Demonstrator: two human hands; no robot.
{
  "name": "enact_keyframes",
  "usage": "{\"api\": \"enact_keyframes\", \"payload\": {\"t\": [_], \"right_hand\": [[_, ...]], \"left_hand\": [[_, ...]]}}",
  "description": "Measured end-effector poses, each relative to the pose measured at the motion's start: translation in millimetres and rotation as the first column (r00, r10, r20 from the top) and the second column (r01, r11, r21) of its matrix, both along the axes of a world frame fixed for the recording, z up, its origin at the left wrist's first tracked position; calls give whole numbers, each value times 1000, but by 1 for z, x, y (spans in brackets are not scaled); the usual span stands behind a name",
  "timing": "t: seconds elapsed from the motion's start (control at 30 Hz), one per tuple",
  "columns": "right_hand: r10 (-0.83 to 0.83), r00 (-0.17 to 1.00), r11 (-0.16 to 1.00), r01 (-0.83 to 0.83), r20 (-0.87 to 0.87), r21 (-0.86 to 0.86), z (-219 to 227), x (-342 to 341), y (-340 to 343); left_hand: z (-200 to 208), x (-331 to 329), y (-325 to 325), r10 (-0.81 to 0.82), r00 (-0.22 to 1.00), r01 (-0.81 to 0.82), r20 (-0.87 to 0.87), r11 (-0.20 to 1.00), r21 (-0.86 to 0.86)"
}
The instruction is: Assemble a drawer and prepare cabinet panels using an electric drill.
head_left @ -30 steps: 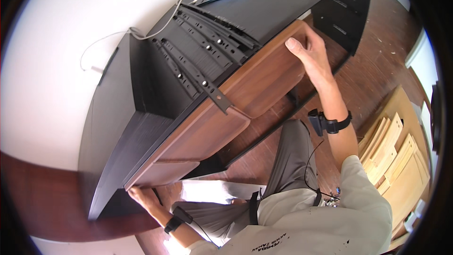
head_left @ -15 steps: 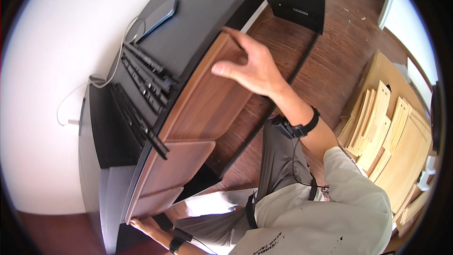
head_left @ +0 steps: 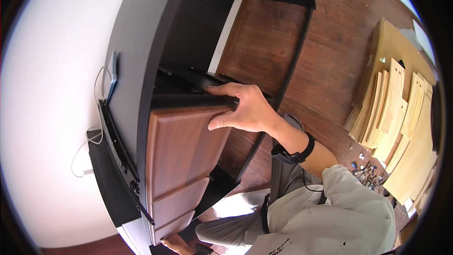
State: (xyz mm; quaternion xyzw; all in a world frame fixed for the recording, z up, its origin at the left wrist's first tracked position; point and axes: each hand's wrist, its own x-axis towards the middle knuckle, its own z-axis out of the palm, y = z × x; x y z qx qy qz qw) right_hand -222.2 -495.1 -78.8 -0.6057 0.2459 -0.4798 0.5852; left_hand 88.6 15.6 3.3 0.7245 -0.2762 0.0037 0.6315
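My right hand (head_left: 245,113) is closed over the top edge of a brown wooden drawer front (head_left: 181,146), fingers curled onto the black edge behind it. This front is the uppermost of three stacked in a black cabinet (head_left: 137,52). A black band sits on that wrist. Only a sliver of my left hand (head_left: 173,244) shows at the bottom edge, just under the lowest brown front (head_left: 172,226). Its fingers are hidden.
A dark phone (head_left: 112,75) with a white cable (head_left: 89,137) lies on the cabinet's outer face, beside black metal rails (head_left: 118,151). Several light wooden panels (head_left: 401,113) are stacked on the brown floor at right, with small screws (head_left: 365,170) scattered near them. A white wall fills the left.
My head has moved closer and turned, so the cabinet looks steeper. My right hand has slid from the brown front's face to clasp its top edge.
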Motion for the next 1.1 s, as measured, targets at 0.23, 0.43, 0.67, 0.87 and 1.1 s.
{"api": "enact_keyframes", "payload": {"t": [0.23,0.43,0.67,0.87,1.1], "right_hand": [[-56,993,995,63,100,-72,-1,3,3],[-77,996,991,82,55,-101,-3,2,2],[-132,991,982,136,37,-131,-4,6,5],[-14,998,986,24,66,-167,-9,2,4],[-40,995,985,54,90,-161,-14,8,12]], "left_hand": [[14,-14,-9,-1,999,0,-46,1000,-12],[14,-31,-9,4,996,-9,-88,999,-50],[17,-36,-9,89,992,-93,-92,995,-38],[20,-49,-21,150,984,-148,-94,989,19],[22,-50,-19,127,987,-122,-100,991,57]]}}
